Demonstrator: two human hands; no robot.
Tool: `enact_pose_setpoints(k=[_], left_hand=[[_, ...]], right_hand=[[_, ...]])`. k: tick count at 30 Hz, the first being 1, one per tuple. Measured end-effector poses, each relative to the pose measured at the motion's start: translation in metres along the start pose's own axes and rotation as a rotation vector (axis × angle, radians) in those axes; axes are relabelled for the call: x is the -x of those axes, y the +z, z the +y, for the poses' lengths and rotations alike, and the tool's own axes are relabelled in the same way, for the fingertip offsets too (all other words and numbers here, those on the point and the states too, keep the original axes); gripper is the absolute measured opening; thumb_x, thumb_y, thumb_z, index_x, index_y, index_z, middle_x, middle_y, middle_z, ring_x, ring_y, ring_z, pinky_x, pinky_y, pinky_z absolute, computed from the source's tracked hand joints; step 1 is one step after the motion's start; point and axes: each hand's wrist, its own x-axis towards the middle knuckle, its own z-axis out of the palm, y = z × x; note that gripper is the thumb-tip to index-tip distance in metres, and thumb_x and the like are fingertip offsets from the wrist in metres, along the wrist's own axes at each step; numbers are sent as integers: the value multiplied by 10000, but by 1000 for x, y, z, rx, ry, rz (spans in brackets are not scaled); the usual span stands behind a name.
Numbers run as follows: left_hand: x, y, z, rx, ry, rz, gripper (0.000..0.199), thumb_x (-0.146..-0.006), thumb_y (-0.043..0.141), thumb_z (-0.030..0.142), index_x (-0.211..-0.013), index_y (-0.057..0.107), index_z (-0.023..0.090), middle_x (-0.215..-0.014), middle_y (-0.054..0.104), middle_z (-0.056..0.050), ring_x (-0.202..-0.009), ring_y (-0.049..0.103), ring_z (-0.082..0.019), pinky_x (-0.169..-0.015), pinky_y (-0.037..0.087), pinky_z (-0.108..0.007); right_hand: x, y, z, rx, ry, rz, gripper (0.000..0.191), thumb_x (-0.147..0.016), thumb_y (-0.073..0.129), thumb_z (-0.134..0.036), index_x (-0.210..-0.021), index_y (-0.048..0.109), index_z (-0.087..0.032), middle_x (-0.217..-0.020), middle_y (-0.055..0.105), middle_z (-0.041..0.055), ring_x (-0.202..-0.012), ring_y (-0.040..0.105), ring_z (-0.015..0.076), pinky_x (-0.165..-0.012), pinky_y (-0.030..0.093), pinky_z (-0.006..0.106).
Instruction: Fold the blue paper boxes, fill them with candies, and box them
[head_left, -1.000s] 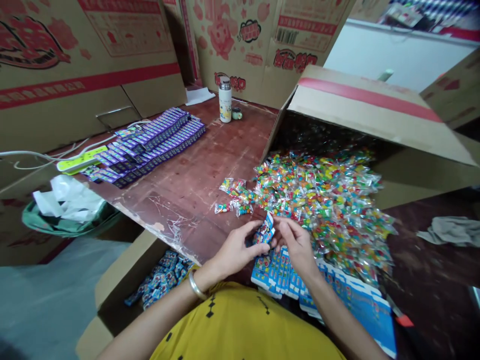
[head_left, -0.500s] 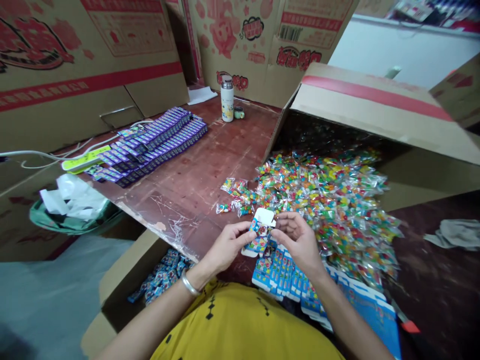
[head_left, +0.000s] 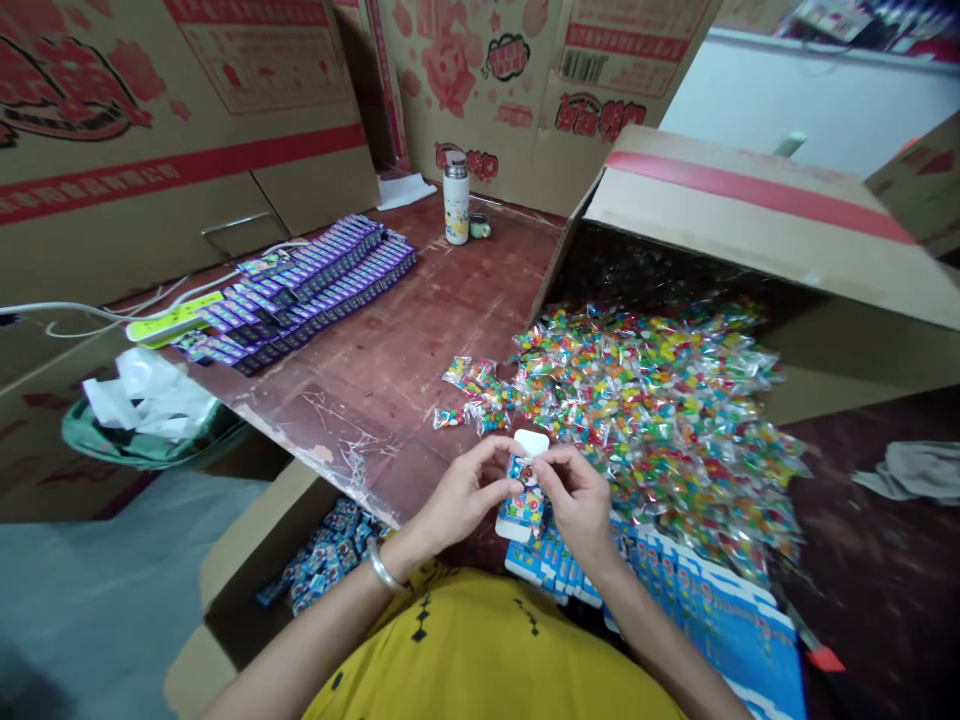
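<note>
A small blue candy box with a white flap standing up at its far end is held upright-tilted over the table's front edge. My left hand grips its left side between thumb and fingers. My right hand is closed on its upper right edge, thumb and fingertips pinching near the flap. Just below and to the right lie flat blue cartons in an overlapping row. Beyond my hands spreads a heap of clear packets of coloured candies, with a few packets apart at its left.
A big cardboard box lies on its side behind the candy heap. Purple boxes stand in rows at left, near a white flask. Below the table edge, an open carton holds blue packs. A grey cloth lies at right.
My right hand's fingers have gone from spread beside the candy box to pinching its upper edge. The box has shifted slightly right and toward me.
</note>
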Motion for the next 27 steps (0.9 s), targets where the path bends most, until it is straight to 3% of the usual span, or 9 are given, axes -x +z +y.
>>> enact_pose_setpoints(k=[4, 8, 11, 15, 20, 23, 27], left_hand=[[-1, 3, -3, 144, 24, 28, 273, -790, 673, 189, -1025, 534, 188, -981, 606, -31, -906, 571, -160, -784, 451, -255], [0, 7, -7, 276, -9, 98, 358, -768, 703, 193, -1027, 457, 220, -958, 608, -10, -801, 590, -128, -690, 460, -225], [3, 5, -6, 188, -43, 101, 382, -768, 694, 163, -1055, 449, 223, -971, 611, -15, -777, 590, -116, -667, 452, -213], [6, -1, -1, 11, -19, 91, 379, -792, 648, 129, -1111, 467, 221, -1028, 626, -37, -887, 605, -149, -733, 465, -240], [8, -3, 5, -63, 3, 7, 445, -797, 639, 135, -1202, 481, 229, -1076, 636, -57, -973, 605, -190, -782, 484, -281], [9, -3, 3, -72, 11, 20, 468, -804, 631, 143, -1245, 499, 226, -1097, 635, -64, -996, 597, -199, -836, 478, -308], [10, -3, -2, -24, -7, 61, 420, -810, 635, 172, -1220, 555, 212, -1130, 640, -69, -1023, 590, -207, -886, 463, -320]], right_hand=[[-6, 1, -5, -96, -5, -30, 60, -840, 641, -249, -806, 615, -207, -1010, 609, 51, -930, 604, 198, -796, 481, 313], [-12, 2, -11, -252, 56, -47, 156, -816, 678, -236, -913, 556, -235, -874, 635, 12, -835, 618, 177, -774, 491, 311], [-18, -2, -13, -261, 97, -154, 149, -804, 697, -265, -778, 561, -211, -784, 606, -3, -738, 582, 151, -695, 470, 272], [-26, -9, -14, -211, 226, -279, 163, -757, 746, -280, -819, 623, -194, -820, 623, 13, -740, 576, 156, -673, 457, 269], [-34, -16, -15, -179, 269, -327, 169, -786, 714, -308, -719, 634, -175, -743, 615, 5, -685, 559, 143, -634, 430, 259], [-33, -15, -18, -135, 212, -327, 184, -808, 688, -309, -697, 621, -180, -753, 621, 10, -692, 564, 149, -638, 433, 267], [-22, -12, -21, 22, -16, -271, 151, -862, 616, -261, -727, 629, -197, -832, 634, 33, -792, 596, 179, -724, 454, 303]])
